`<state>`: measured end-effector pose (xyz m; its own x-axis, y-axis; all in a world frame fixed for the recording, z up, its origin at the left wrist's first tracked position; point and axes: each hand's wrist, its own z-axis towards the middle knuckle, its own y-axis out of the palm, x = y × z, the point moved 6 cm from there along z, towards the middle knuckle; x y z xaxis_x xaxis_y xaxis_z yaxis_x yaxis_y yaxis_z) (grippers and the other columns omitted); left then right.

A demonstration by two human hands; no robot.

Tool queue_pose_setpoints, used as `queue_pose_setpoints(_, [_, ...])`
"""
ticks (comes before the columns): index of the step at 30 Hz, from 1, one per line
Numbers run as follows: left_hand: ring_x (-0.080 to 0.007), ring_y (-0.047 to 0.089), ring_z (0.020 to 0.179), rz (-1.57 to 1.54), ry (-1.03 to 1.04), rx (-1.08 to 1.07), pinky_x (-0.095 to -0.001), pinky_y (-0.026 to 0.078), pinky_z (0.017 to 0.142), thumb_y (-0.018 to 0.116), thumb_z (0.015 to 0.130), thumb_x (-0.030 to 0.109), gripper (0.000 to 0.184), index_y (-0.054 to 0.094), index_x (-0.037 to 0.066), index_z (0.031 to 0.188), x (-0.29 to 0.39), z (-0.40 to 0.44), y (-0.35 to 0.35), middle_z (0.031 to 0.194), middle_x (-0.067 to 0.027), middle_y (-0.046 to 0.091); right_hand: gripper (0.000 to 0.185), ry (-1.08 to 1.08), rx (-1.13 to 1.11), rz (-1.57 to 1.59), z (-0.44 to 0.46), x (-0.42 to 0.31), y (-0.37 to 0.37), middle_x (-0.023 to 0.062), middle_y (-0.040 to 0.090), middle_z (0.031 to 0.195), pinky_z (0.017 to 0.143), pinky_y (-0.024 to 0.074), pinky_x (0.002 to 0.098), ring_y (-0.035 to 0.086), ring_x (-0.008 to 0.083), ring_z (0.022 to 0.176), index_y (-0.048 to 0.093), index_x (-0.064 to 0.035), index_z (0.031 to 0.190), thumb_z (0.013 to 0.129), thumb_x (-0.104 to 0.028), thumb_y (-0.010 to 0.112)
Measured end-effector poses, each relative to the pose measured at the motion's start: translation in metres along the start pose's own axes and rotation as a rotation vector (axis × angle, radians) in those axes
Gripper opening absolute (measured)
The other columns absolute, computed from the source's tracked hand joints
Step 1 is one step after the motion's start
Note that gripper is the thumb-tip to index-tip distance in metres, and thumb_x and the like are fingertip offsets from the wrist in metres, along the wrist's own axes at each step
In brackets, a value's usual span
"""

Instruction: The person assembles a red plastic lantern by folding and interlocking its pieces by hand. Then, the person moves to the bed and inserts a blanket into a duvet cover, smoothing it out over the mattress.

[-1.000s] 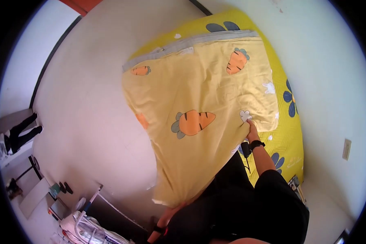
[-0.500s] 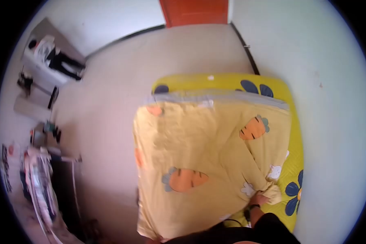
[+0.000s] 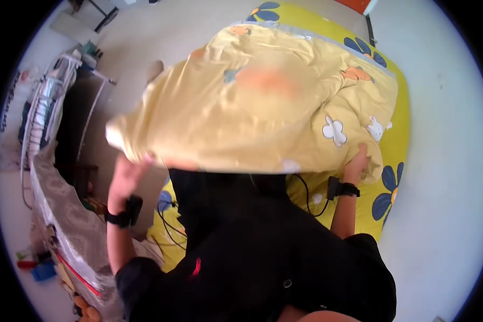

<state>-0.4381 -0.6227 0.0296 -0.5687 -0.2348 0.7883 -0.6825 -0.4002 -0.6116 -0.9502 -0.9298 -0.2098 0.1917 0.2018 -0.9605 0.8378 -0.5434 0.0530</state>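
Observation:
A yellow quilt (image 3: pixel 198 123) printed with carrots, white flowers and a rabbit is spread in front of me, with a grey strip along its far edge. My left hand (image 3: pixel 127 176) is closed on its near left edge, and the corner there is raised off the bed. At the near right edge, my right hand (image 3: pixel 357 163) grips a bunched fold of the same quilt; some of its fingers are hidden in the cloth. Under the quilt lies a lime-yellow bedsheet (image 3: pixel 400 123) with dark blue flowers. A carrot print in the middle is blurred.
To the left stands a rack (image 3: pixel 53 102) hung with clothing, near a silvery patterned cloth (image 3: pixel 64 231). A pale wall (image 3: pixel 445 134) runs close along the bed's right side. Black cables (image 3: pixel 169 228) hang from my wrist devices. A red door (image 3: pixel 354 4) shows at the top.
My view has tilted down and turned. My left hand has come into clear view, lifting the quilt's near left corner. My right hand keeps its grip on the right edge.

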Motion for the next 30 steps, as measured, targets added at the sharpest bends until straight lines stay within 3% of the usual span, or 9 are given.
queue_pose_setpoints(3, [-0.0082, 0.049, 0.064, -0.26, 0.118, 0.398, -0.025, 0.037, 0.061, 0.053, 0.095, 0.02, 0.028, 0.062, 0.0, 0.078, -0.037, 0.022, -0.046, 0.069, 0.0025, 0.057, 0.042, -0.229, -0.417, 0.175, -0.038, -0.123, 0.022, 0.0102, 0.061, 0.105, 0.083, 0.0475, 0.0323, 0.059, 0.0207, 0.092, 0.057, 0.0064, 0.113, 0.085, -0.024, 0.061])
queue_pose_setpoints(6, [-0.0095, 0.052, 0.068, -0.607, 0.248, 0.704, -0.0246, 0.041, 0.067, 0.051, 0.096, 0.016, 0.028, 0.065, -0.002, 0.081, -0.003, 0.052, -0.08, 0.073, -0.0009, 0.06, 0.045, -0.315, -0.256, 0.352, -0.087, -0.23, 0.0, 0.0151, 0.06, 0.109, 0.087, 0.048, 0.0335, 0.06, 0.0236, 0.096, 0.053, 0.0051, 0.117, 0.088, -0.029, 0.057])
queue_pose_setpoints(10, [-0.0188, 0.066, 0.075, -0.497, 0.171, 0.539, -0.0312, 0.055, 0.068, 0.061, 0.087, 0.031, 0.044, 0.062, -0.012, 0.094, -0.084, -0.001, -0.136, 0.081, -0.0152, 0.067, 0.046, -0.333, -0.218, 0.408, -0.11, -0.211, -0.067, 0.0178, 0.06, 0.114, 0.085, 0.0484, 0.0343, 0.06, 0.0247, 0.1, 0.053, 0.0067, 0.117, 0.089, -0.03, 0.055])
queue_pose_setpoints(15, [-0.0239, 0.067, 0.077, -0.498, -0.491, -0.727, -0.0324, 0.054, 0.072, 0.057, 0.089, 0.005, 0.02, 0.064, -0.013, 0.096, -0.097, -0.059, -0.07, 0.087, -0.019, 0.068, 0.059, 0.009, 0.192, -0.563, -0.079, -0.098, -0.196, 0.0164, 0.059, 0.113, 0.083, 0.0476, 0.0386, 0.059, 0.0256, 0.097, 0.051, 0.0014, 0.124, 0.086, -0.043, 0.058])
queue_pose_setpoints(17, [-0.0202, 0.067, 0.081, -0.466, -0.676, -0.584, -0.0321, 0.053, 0.075, 0.056, 0.092, 0.011, 0.027, 0.062, -0.011, 0.106, -0.143, -0.054, -0.075, 0.09, -0.0166, 0.069, 0.065, 0.157, 0.117, -0.743, -0.075, -0.08, -0.202, 0.0192, 0.057, 0.117, 0.085, 0.0462, 0.0404, 0.056, 0.0286, 0.101, 0.048, 0.0011, 0.128, 0.083, -0.043, 0.063])
queue_pose_setpoints(19, [-0.017, 0.065, 0.08, -0.221, -0.668, -0.404, -0.0302, 0.052, 0.076, 0.052, 0.095, 0.019, 0.035, 0.058, -0.008, 0.116, -0.172, -0.028, -0.092, 0.089, -0.0126, 0.069, 0.068, -0.405, 0.373, -1.621, -0.067, -0.049, -0.213, 0.0274, 0.048, 0.122, 0.093, 0.0406, 0.0449, 0.045, 0.038, 0.112, 0.04, 0.0047, 0.131, 0.079, -0.027, 0.07])
queue_pose_setpoints(25, [-0.014, 0.058, 0.102, -0.319, -0.382, -0.007, -0.028, 0.044, 0.089, 0.053, 0.096, 0.02, 0.038, 0.052, -0.001, 0.127, -0.198, 0.146, -0.028, 0.111, -0.0097, 0.064, 0.052, -0.898, -0.314, -1.105, -0.034, -0.082, 0.049, 0.0239, 0.047, 0.124, 0.1, 0.0368, 0.0419, 0.044, 0.0382, 0.118, 0.046, -0.0006, 0.127, 0.081, -0.016, 0.065])
queue_pose_setpoints(28, [-0.0173, 0.058, 0.102, -0.252, -0.107, -0.096, -0.026, 0.045, 0.086, 0.057, 0.091, 0.02, 0.043, 0.05, 0.002, 0.13, -0.216, 0.207, 0.066, 0.114, -0.0119, 0.062, 0.048, -1.11, -0.673, -1.031, -0.089, -0.116, 0.194, 0.0186, 0.051, 0.125, 0.101, 0.0363, 0.0414, 0.046, 0.0351, 0.118, 0.049, -0.0001, 0.125, 0.082, -0.015, 0.064])
queue_pose_setpoints(30, [-0.0242, 0.062, 0.1, -0.123, -0.297, -0.273, -0.031, 0.048, 0.083, 0.059, 0.086, 0.042, 0.063, 0.049, -0.002, 0.129, -0.236, 0.235, 0.114, 0.112, -0.0198, 0.062, 0.048, -1.13, -0.819, -0.961, -0.091, -0.104, 0.262, 0.0203, 0.052, 0.125, 0.101, 0.0368, 0.0404, 0.047, 0.0355, 0.118, 0.05, 0.0014, 0.124, 0.083, -0.019, 0.062])
